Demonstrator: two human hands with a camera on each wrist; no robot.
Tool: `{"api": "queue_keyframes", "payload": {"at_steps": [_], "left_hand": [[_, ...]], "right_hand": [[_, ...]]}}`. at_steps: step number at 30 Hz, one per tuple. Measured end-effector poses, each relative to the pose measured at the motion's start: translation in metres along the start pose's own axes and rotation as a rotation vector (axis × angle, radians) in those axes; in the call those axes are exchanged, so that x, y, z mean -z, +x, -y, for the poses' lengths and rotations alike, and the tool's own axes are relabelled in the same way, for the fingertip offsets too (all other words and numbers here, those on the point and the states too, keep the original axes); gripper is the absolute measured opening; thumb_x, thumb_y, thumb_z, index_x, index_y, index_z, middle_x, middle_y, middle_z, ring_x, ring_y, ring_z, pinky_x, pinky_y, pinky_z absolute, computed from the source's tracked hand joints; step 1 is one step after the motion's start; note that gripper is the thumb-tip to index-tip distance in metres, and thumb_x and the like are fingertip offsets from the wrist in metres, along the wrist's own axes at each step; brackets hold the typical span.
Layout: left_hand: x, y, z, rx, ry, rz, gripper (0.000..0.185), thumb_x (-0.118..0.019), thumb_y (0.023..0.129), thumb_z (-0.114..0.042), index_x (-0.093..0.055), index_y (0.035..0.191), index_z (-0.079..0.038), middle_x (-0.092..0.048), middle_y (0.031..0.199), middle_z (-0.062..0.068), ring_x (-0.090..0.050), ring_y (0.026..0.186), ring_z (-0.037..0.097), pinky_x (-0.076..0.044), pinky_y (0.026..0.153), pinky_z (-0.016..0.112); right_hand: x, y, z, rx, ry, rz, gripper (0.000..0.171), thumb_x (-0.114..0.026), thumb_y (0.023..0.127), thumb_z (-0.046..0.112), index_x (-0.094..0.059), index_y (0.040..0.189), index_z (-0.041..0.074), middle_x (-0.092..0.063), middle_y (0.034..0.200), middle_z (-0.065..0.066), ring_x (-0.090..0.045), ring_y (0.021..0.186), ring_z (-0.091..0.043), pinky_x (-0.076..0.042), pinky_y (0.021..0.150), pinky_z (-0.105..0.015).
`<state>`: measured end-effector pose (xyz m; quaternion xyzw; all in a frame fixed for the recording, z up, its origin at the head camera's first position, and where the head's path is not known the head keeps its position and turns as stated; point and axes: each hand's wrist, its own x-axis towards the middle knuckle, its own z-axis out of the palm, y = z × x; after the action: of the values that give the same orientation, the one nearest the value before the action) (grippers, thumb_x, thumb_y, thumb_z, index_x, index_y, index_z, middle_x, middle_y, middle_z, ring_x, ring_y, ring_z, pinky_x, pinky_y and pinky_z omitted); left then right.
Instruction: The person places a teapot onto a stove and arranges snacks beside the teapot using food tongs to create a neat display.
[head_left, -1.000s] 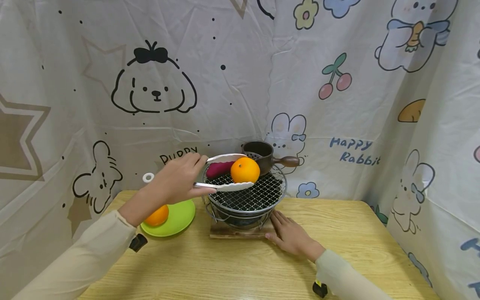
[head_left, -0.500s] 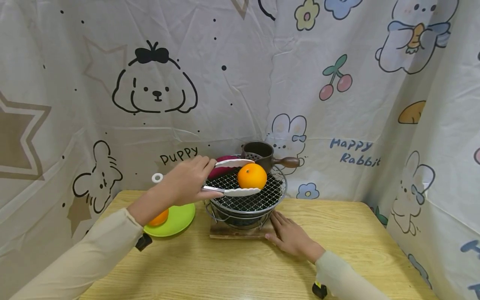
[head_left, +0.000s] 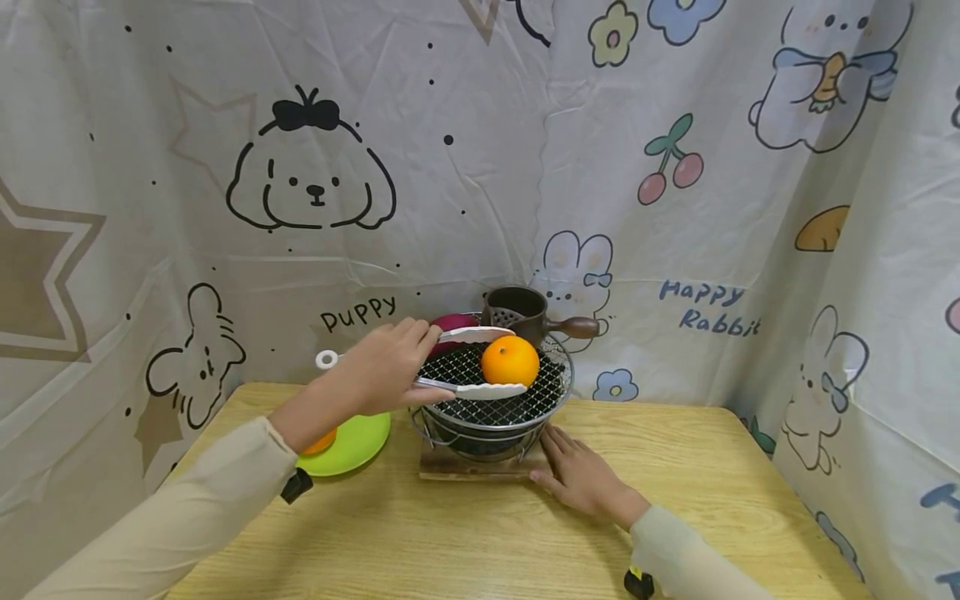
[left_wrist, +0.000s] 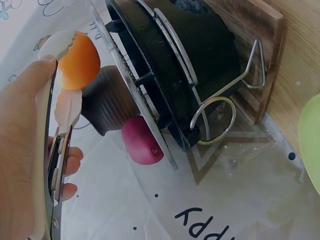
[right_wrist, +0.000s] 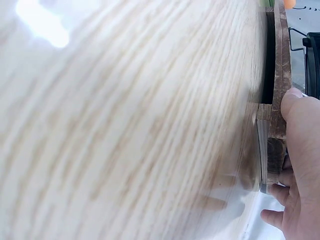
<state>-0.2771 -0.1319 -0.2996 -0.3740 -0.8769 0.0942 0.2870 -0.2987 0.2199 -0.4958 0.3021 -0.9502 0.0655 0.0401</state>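
Note:
My left hand [head_left: 397, 367] grips white tongs [head_left: 480, 390] that pinch an orange [head_left: 510, 360] just over the wire mesh [head_left: 525, 404] of a small black charcoal stove. In the left wrist view the orange [left_wrist: 80, 60] sits between the tong tips [left_wrist: 65, 107], beside the stove body [left_wrist: 200, 60]. A purple sweet potato [head_left: 452, 322] lies at the mesh's far left edge. My right hand [head_left: 581, 471] rests flat on the table, its fingers against the stove's wooden base [head_left: 465, 467]. The right wrist view shows that hand [right_wrist: 302, 165] touching the base [right_wrist: 277, 100].
A brown side-handled pot [head_left: 517, 308] stands on the back of the mesh. A green plate [head_left: 360, 437] with another orange [head_left: 322, 442] lies left of the stove, partly behind my left arm. Cartoon-printed cloth walls the wooden table [head_left: 465, 542] on three sides.
The tongs and orange have moved right and slightly down, closer to the mesh. The sweet potato now shows behind the tongs. The right hand has stayed put.

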Motion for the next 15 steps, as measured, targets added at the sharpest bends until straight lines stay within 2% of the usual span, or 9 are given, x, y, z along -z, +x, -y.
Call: {"api": "queue_keyframes", "payload": {"at_steps": [15], "left_hand": [[-0.0081, 0.0058, -0.0035, -0.021, 0.008, -0.047, 0.081, -0.061, 0.09, -0.069, -0.061, 0.123, 0.005, -0.064, 0.102, 0.014, -0.056, 0.083, 0.024, -0.053, 0.066, 0.03]], "right_hand": [[0.0006, -0.0001, -0.0004, 0.003, -0.006, 0.0, 0.076, -0.044, 0.106, 0.05, -0.035, 0.153, -0.008, -0.029, 0.162, -0.028, -0.035, 0.149, -0.045, -0.037, 0.118, -0.058]]}}
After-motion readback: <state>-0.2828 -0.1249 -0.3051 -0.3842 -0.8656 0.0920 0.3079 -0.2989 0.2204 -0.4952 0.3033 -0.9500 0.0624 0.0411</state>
